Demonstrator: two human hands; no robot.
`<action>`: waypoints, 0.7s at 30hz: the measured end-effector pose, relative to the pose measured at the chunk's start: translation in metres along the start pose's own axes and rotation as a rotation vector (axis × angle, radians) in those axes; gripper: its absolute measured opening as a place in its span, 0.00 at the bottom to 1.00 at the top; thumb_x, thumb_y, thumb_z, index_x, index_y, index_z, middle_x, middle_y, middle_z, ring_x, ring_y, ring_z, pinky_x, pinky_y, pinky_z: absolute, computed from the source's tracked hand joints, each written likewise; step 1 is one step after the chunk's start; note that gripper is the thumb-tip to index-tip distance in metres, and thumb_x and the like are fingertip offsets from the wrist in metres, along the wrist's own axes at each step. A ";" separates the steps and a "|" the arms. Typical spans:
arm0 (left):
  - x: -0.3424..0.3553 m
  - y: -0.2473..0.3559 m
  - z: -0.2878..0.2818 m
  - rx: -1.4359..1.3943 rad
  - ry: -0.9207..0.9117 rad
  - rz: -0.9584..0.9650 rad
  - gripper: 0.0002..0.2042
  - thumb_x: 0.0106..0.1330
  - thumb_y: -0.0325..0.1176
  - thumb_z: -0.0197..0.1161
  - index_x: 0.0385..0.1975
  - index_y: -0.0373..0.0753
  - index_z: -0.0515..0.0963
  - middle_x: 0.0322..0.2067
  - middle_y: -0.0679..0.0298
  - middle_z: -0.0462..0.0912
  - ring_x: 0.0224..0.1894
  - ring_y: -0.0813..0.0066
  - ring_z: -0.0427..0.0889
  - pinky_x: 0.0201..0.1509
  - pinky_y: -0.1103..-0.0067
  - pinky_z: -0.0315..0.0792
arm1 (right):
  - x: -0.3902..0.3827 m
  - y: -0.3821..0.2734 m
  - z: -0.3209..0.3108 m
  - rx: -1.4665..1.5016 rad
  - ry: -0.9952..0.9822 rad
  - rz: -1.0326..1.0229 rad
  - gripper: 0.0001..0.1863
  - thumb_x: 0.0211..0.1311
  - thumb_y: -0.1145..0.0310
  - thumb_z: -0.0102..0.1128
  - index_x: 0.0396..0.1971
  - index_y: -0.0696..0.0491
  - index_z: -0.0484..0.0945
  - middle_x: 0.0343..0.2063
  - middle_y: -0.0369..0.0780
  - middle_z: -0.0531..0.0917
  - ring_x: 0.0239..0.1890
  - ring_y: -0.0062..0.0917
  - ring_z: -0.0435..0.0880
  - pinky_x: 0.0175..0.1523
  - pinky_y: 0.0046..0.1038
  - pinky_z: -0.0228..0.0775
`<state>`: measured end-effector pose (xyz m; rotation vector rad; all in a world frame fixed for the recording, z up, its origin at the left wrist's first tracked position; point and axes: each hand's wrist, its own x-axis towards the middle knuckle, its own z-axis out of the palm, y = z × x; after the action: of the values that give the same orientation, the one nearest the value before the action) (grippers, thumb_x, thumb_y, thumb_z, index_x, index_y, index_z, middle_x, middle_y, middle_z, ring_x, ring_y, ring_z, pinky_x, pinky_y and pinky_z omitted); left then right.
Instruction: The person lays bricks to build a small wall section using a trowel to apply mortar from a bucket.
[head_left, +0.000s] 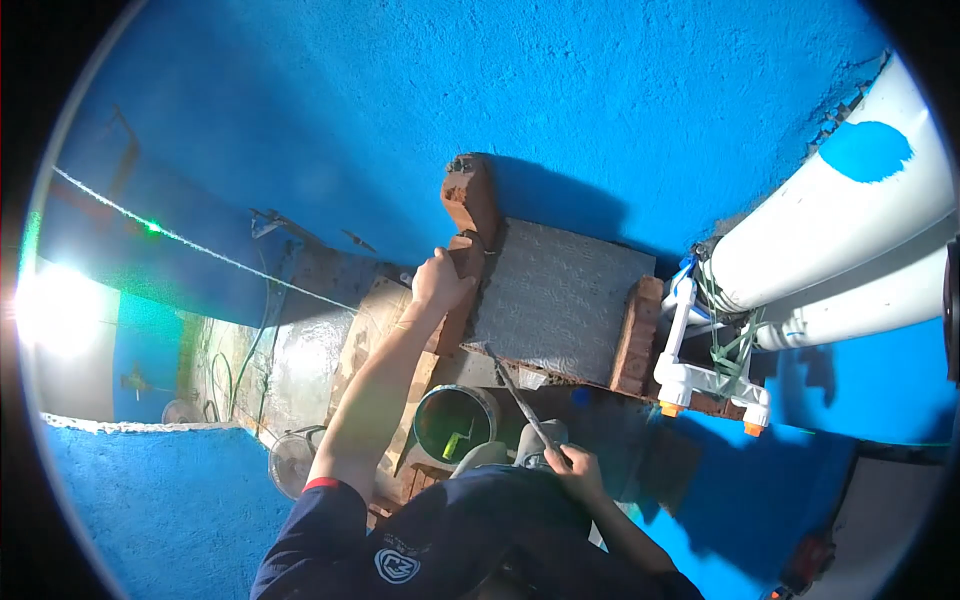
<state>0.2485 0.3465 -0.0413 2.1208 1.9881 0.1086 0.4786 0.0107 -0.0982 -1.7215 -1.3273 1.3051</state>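
My left hand (440, 280) is closed on a reddish-brown brick (467, 250) at the left edge of a grey patterned slab (560, 300). Just beyond it, another brick (470, 195) stands against the blue wall. Low and to the right, my right hand (575, 475) grips a long, narrow grey trowel-like tool (522, 405), seen nearly edge-on. Its tip points up toward the slab's front edge. A further brick (636, 335) lies along the slab's right side.
White pipes (830, 230) and a smaller white fitting (690, 370) stand at the right. A round bucket (455, 420) with a yellow-green thing inside sits in front of me. A string (210, 245) crosses at left, near a bright lamp (65, 315). A fan-like round object (292, 462) lies lower left.
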 end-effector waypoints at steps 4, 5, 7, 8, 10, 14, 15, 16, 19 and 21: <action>0.000 0.004 -0.003 0.000 -0.034 -0.020 0.33 0.48 0.46 0.72 0.43 0.25 0.67 0.33 0.45 0.83 0.37 0.50 0.84 0.41 0.67 0.79 | 0.002 0.005 -0.003 -0.050 -0.118 0.015 0.21 0.61 0.53 0.59 0.31 0.60 0.79 0.25 0.49 0.79 0.28 0.40 0.81 0.33 0.33 0.68; -0.001 0.005 -0.006 0.006 -0.026 -0.016 0.33 0.48 0.46 0.72 0.43 0.25 0.67 0.33 0.45 0.83 0.37 0.51 0.84 0.41 0.67 0.79 | 0.003 0.004 -0.003 -0.065 -0.181 0.035 0.21 0.61 0.53 0.59 0.30 0.60 0.79 0.25 0.49 0.79 0.27 0.39 0.80 0.32 0.33 0.68; -0.002 0.003 -0.003 0.015 -0.032 -0.013 0.33 0.48 0.46 0.72 0.43 0.25 0.67 0.33 0.45 0.83 0.38 0.51 0.84 0.42 0.68 0.79 | 0.005 -0.002 -0.005 -0.060 -0.207 0.006 0.22 0.61 0.52 0.59 0.29 0.60 0.79 0.24 0.49 0.79 0.27 0.39 0.80 0.32 0.34 0.67; -0.001 0.000 -0.002 0.011 -0.031 -0.008 0.33 0.48 0.47 0.72 0.43 0.25 0.67 0.33 0.45 0.83 0.38 0.51 0.84 0.42 0.68 0.79 | 0.007 -0.004 -0.005 -0.059 -0.228 -0.031 0.22 0.61 0.52 0.59 0.28 0.60 0.78 0.24 0.49 0.79 0.27 0.38 0.80 0.31 0.34 0.66; 0.000 0.006 -0.003 0.006 -0.035 0.010 0.33 0.49 0.47 0.72 0.43 0.24 0.67 0.33 0.45 0.83 0.38 0.51 0.84 0.42 0.68 0.79 | 0.015 -0.003 -0.008 -0.122 -0.304 -0.012 0.22 0.61 0.51 0.59 0.25 0.59 0.77 0.23 0.51 0.78 0.26 0.41 0.79 0.30 0.36 0.65; 0.000 0.001 0.000 0.007 -0.037 -0.011 0.34 0.49 0.48 0.71 0.43 0.24 0.66 0.33 0.45 0.83 0.38 0.51 0.84 0.42 0.68 0.79 | 0.027 -0.026 -0.002 -0.110 -0.362 -0.089 0.20 0.62 0.52 0.57 0.25 0.57 0.76 0.20 0.52 0.77 0.25 0.48 0.77 0.29 0.40 0.66; 0.000 0.001 0.000 0.011 -0.019 0.000 0.34 0.50 0.48 0.71 0.44 0.24 0.66 0.33 0.45 0.83 0.38 0.51 0.84 0.42 0.68 0.79 | 0.032 -0.034 -0.002 -0.117 -0.396 -0.100 0.20 0.63 0.53 0.56 0.25 0.57 0.76 0.21 0.52 0.77 0.27 0.49 0.78 0.30 0.42 0.67; 0.000 0.001 0.000 0.016 -0.026 0.003 0.34 0.50 0.48 0.71 0.44 0.24 0.66 0.33 0.45 0.83 0.38 0.51 0.84 0.42 0.68 0.79 | 0.033 -0.037 -0.001 -0.124 -0.431 -0.111 0.20 0.64 0.53 0.55 0.26 0.57 0.76 0.22 0.52 0.78 0.29 0.49 0.80 0.32 0.44 0.68; -0.003 0.002 -0.003 0.047 -0.014 -0.019 0.33 0.50 0.48 0.71 0.43 0.25 0.65 0.33 0.44 0.82 0.38 0.50 0.84 0.41 0.66 0.80 | 0.050 -0.013 0.017 -0.139 -0.463 -0.288 0.20 0.64 0.54 0.56 0.26 0.58 0.76 0.19 0.53 0.78 0.27 0.47 0.81 0.30 0.43 0.68; 0.001 0.004 0.000 0.047 -0.021 -0.018 0.33 0.50 0.48 0.71 0.43 0.25 0.65 0.33 0.44 0.82 0.38 0.50 0.84 0.41 0.66 0.80 | 0.060 -0.010 0.021 -0.038 -0.492 -0.263 0.20 0.64 0.54 0.56 0.25 0.58 0.76 0.17 0.51 0.77 0.24 0.46 0.80 0.30 0.42 0.68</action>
<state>0.2529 0.3468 -0.0408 2.1232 2.0164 0.0376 0.4562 0.0684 -0.1165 -1.2311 -1.7897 1.6105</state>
